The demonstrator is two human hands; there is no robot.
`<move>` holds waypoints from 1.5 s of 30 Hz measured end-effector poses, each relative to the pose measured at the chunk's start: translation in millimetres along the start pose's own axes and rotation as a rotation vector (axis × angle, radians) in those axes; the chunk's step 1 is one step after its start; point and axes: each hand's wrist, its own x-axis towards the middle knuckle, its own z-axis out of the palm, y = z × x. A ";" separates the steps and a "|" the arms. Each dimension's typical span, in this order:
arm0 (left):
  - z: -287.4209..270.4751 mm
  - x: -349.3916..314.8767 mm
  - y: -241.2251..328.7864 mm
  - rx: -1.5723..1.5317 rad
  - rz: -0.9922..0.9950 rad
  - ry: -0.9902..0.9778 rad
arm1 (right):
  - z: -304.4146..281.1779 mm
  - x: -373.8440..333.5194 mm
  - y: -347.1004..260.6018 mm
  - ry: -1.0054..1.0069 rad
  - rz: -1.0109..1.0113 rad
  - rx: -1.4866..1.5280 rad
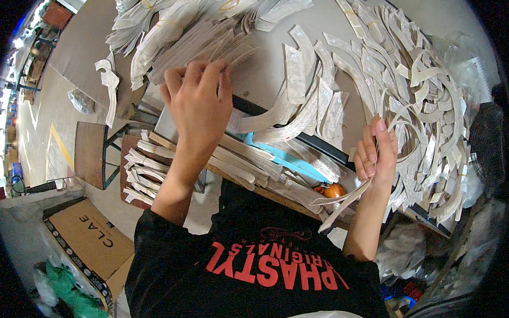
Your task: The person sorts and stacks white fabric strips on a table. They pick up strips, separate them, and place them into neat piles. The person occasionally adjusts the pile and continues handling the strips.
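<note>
My left hand [199, 99] is over the near edge of a bundle of pale, flat fabric strips [191, 46], its fingers curled down onto them and the tips hidden. The strips there look smeared by motion. Over on the right, my right hand [380, 149] is closed on a pale strip [346, 206], which hangs down toward my shirt. Between my hands, several loose curved strips [319, 95] lie on the grey tabletop [265, 60]. A large tangled heap of similar strips [426, 108] covers the table's right side, beside my right hand.
Banded strip bundles [160, 27] fill the far left of the table. A shelf under the front edge holds long strips [238, 165], a light-blue object [294, 163] and an orange round object [329, 190]. A stool [90, 153] and cardboard box [89, 237] stand on the left.
</note>
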 end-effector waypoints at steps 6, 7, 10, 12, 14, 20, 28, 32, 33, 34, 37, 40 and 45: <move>9.1 2.6 -4.0 0.015 0.025 0.051 | -11.1 0.5 3.0 -0.040 0.023 0.003; 9.6 1.9 -4.9 0.006 0.033 0.055 | -8.3 -0.1 1.7 -0.036 0.020 -0.006; 11.1 -0.5 -7.9 -0.028 0.039 0.058 | -7.0 0.9 1.6 -0.051 0.028 -0.011; 11.4 -0.9 -7.8 -0.062 0.039 0.062 | -7.0 0.9 1.3 -0.064 0.031 -0.015; 9.8 -1.1 -6.6 -0.101 0.039 0.069 | -7.1 0.3 1.1 -0.071 0.032 -0.023; 7.1 -4.4 -7.8 -0.166 0.094 -0.010 | -8.4 0.4 2.7 -0.100 0.017 -0.041; 7.6 -6.7 -4.1 -0.128 0.093 0.082 | -6.9 -1.0 4.5 -0.075 0.014 -0.040; 6.2 -9.8 -3.6 -0.073 0.099 0.047 | -7.6 -0.9 5.3 -0.095 0.006 -0.028; 5.7 -10.2 -3.3 -0.070 0.104 0.054 | -8.3 -0.7 5.5 -0.102 0.008 -0.032; 5.1 -10.4 -2.7 -0.067 0.108 0.062 | -9.4 -0.4 5.5 -0.108 0.011 -0.036; 4.2 -12.0 -3.1 -0.051 0.136 0.086 | -9.2 -0.8 5.2 -0.095 0.018 -0.045; 4.4 -14.2 -5.2 -0.098 0.159 0.101 | -5.3 -2.0 4.1 -0.074 0.012 -0.055; 7.5 -16.8 -8.3 -0.181 0.183 0.091 | 2.8 -3.3 1.3 -0.037 0.019 -0.067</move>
